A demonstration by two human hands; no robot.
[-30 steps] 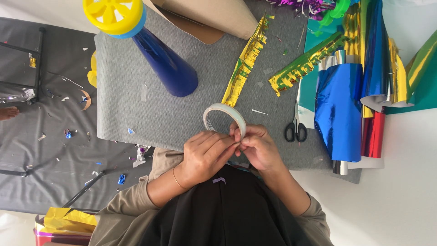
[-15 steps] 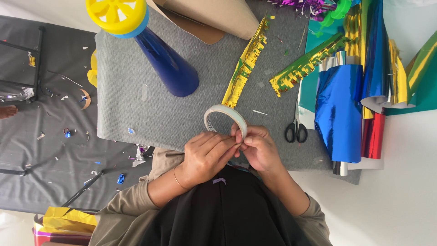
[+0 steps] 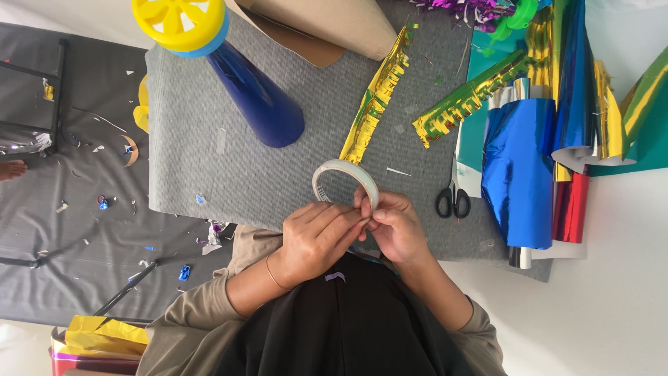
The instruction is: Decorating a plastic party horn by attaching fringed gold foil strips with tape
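Close to your chest, both hands pinch a roll of tape.
Your left hand (image 3: 316,237) and right hand (image 3: 396,226) grip the tape roll (image 3: 345,182) upright, likely picking its edge; beyond, scissors (image 3: 453,202) and gold fringe (image 3: 376,94) lie on the grey desk (image 3: 209,160).

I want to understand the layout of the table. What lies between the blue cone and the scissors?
In the head view, between the blue cone and the scissors lie a gold fringed foil strip and the tape roll held by both hands, on the grey mat.
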